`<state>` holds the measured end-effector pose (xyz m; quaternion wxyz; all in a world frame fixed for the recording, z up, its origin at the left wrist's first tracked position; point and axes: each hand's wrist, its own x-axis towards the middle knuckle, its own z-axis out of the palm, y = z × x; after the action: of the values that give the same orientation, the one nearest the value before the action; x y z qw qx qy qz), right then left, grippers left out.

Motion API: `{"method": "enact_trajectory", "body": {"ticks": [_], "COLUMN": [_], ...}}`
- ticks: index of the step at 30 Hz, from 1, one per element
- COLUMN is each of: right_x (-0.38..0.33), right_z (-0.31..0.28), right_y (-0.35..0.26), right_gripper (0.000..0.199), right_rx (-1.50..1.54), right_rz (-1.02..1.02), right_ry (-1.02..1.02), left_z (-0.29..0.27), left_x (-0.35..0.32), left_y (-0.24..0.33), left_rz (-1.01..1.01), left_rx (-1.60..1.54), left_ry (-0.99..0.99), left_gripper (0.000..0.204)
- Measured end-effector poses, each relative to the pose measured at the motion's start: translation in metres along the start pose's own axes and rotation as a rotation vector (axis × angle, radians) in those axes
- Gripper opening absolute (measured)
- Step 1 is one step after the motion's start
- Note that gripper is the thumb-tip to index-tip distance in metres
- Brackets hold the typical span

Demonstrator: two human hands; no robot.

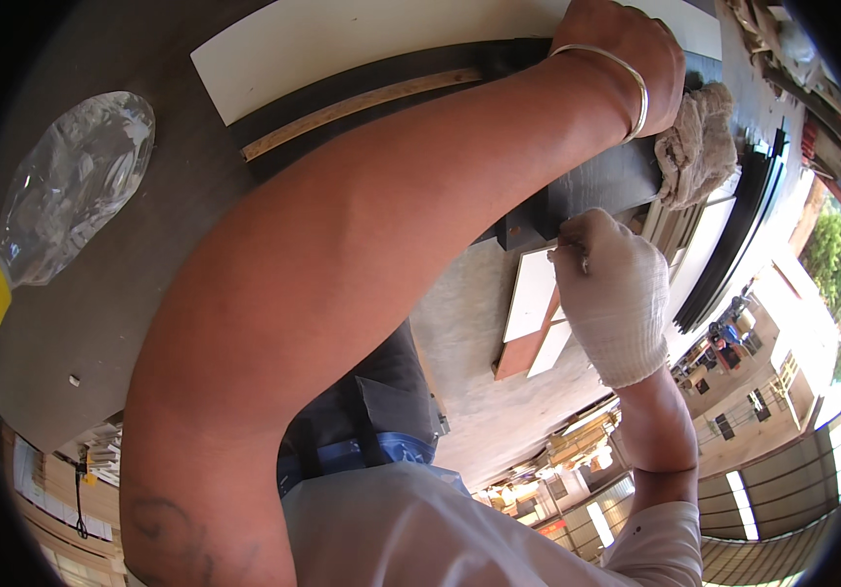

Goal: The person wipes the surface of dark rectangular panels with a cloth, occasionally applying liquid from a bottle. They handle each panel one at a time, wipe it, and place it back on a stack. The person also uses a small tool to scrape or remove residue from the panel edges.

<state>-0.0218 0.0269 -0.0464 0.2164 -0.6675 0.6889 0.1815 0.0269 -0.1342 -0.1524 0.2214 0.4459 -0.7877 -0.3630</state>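
White-gloved right fingers (585,235) and left fingers (657,37) curl near dark board's (601,188) edges, grips unclear

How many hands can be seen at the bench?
2: the bare left hand at the top, beside the crumpled cloth, and the gloved right hand below it.

On the dark grey flat desk (97,352), a clear plastic bottle with a yellow cap (78,191) lies at left. To its right runs a long white flat board (342,39); before that, a narrow tan wooden strip (352,112) and a long black panel (601,184), a crumpled brown cloth (699,147) at its right end.
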Motion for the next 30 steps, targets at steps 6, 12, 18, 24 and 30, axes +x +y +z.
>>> {"method": "enact_trajectory", "body": {"ticks": [6,12,18,24,30], "right_x": [-0.002,0.000,0.001,0.006,0.005], "right_z": [0.000,-0.004,0.000,-0.003,-0.003], "right_y": [-0.010,0.017,0.028,0.021,0.014], "right_gripper": [0.012,0.006,0.008,0.009,0.008], "right_rx": [-0.413,0.118,0.414,0.423,0.338], "right_rz": [-0.137,-0.083,0.098,0.115,0.072], "right_ry": [-0.089,0.021,-0.006,-0.044,-0.041], "left_z": [0.000,-0.004,0.004,0.008,0.000], "left_x": [-0.003,-0.001,0.000,-0.001,-0.001], "left_y": [0.000,0.000,0.002,0.001,0.002], "left_rz": [0.043,0.011,-0.012,0.002,-0.018], "left_rx": [0.035,-0.010,0.037,0.032,-0.002], "left_ry": [0.031,-0.027,0.045,0.076,-0.007], "left_gripper": [0.027,0.026,0.026,0.026,0.027]}}
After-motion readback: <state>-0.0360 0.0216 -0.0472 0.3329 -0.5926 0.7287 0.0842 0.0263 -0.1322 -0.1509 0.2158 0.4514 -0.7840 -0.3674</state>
